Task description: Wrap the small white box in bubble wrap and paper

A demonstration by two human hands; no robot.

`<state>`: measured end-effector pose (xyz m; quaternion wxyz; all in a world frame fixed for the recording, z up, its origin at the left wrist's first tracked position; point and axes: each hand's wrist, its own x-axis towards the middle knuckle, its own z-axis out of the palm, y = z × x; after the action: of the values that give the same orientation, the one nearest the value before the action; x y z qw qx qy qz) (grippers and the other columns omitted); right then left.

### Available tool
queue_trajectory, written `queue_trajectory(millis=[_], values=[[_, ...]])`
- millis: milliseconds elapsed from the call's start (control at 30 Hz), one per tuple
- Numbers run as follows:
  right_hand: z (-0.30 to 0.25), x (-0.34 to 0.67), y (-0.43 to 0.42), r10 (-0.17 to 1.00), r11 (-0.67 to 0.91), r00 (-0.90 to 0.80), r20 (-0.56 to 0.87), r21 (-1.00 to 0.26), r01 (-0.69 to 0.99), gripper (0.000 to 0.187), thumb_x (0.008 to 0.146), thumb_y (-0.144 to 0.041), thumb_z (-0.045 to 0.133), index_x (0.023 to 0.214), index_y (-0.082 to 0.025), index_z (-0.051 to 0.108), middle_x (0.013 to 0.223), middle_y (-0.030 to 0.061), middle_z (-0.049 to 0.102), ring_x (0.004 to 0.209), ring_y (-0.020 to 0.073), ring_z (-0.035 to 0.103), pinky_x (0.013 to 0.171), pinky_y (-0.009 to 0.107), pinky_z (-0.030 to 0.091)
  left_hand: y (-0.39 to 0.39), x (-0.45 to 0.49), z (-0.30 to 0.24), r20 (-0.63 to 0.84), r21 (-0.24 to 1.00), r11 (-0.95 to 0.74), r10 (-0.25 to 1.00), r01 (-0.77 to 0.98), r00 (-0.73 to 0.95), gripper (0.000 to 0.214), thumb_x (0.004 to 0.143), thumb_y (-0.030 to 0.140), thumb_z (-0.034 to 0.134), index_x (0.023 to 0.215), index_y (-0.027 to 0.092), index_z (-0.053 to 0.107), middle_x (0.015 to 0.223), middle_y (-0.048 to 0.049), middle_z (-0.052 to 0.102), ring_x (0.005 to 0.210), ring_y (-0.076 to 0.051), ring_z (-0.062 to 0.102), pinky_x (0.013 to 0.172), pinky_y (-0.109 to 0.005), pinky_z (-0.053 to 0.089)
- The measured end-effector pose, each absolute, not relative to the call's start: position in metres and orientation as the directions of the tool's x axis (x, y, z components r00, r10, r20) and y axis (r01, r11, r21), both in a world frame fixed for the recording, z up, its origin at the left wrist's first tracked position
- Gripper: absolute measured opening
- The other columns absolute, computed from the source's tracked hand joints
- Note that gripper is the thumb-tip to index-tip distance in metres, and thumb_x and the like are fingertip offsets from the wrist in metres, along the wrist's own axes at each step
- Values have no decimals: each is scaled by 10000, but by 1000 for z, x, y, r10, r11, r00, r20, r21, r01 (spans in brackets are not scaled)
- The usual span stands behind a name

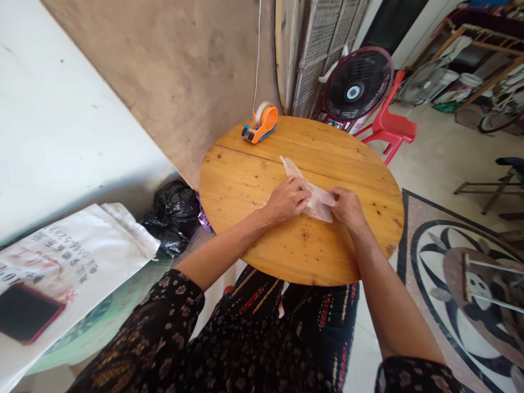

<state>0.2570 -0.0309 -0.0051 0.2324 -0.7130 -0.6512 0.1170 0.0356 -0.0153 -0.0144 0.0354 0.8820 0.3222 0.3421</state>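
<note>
A thin, pale, crumpled translucent sheet, plastic-looking, lies over the middle of the round wooden table. My left hand rests on its near left part, fingers curled and pinched on the material. At the sheet's right end, my right hand grips the edge between thumb and fingers. One narrow corner of the sheet sticks out past my left hand toward the back. Whether anything is wrapped inside I cannot tell. Near the table's far left edge stands an orange and blue tape dispenser with a roll of tape, apart from both hands.
Behind the table are a fan and a red plastic chair. To the left sit a black plastic bag and a white printed sack with a dark tablet-like device on it. A white cord hangs behind the dispenser.
</note>
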Motion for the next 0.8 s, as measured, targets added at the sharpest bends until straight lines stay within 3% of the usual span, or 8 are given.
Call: queue_trajectory(millis=[100, 167, 333, 500, 600, 800], values=[[-12, 261, -25, 954, 39, 130, 269, -542, 839, 158, 696, -309, 613, 737, -188, 707, 849, 83, 657, 755, 208, 575, 700, 335, 444, -16, 35, -13, 579, 283, -796, 587, 535, 566, 237, 930, 185, 525, 993, 188, 753, 1016, -99, 633, 1008, -230, 512, 890, -348, 467], [-14, 263, -23, 947, 84, 145, 286, -658, 749, 157, 670, -342, 636, 703, -193, 671, 921, 92, 667, 801, 211, 587, 749, 349, 469, -16, 35, -12, 578, 278, -797, 584, 535, 569, 233, 935, 185, 521, 986, 188, 749, 1017, -100, 633, 1012, -230, 514, 891, -351, 469], [-8, 258, -24, 981, 4, 179, 78, -925, 381, 247, 639, -432, 673, 704, -201, 614, 688, 6, 627, 619, 143, 513, 620, 285, 418, -15, 35, -13, 580, 266, -800, 578, 537, 574, 228, 930, 184, 520, 976, 187, 743, 1022, -100, 631, 1014, -229, 528, 896, -356, 464], [1, 247, -39, 988, -60, 151, -25, -970, 234, 374, 595, -447, 761, 836, -204, 609, 688, -10, 652, 606, 138, 540, 593, 264, 411, -16, 35, -12, 554, 272, -789, 596, 550, 581, 236, 922, 180, 514, 985, 183, 742, 1023, -93, 618, 915, -198, 546, 814, -320, 461], [1, 245, -46, 993, -92, 95, -71, -966, 240, 490, 576, -442, 794, 970, -208, 618, 754, 0, 682, 663, 163, 587, 619, 277, 445, -17, 35, -11, 554, 265, -783, 602, 563, 576, 219, 920, 193, 525, 934, 170, 743, 995, -102, 603, 940, -213, 530, 825, -329, 457], [-3, 246, -48, 996, -70, 84, -40, -919, 387, 308, 604, -423, 711, 789, -199, 608, 658, -26, 566, 598, 133, 468, 567, 267, 375, -16, 36, -12, 566, 243, -788, 589, 566, 577, 223, 922, 203, 525, 875, 159, 739, 951, -109, 591, 977, -237, 504, 865, -354, 459]])
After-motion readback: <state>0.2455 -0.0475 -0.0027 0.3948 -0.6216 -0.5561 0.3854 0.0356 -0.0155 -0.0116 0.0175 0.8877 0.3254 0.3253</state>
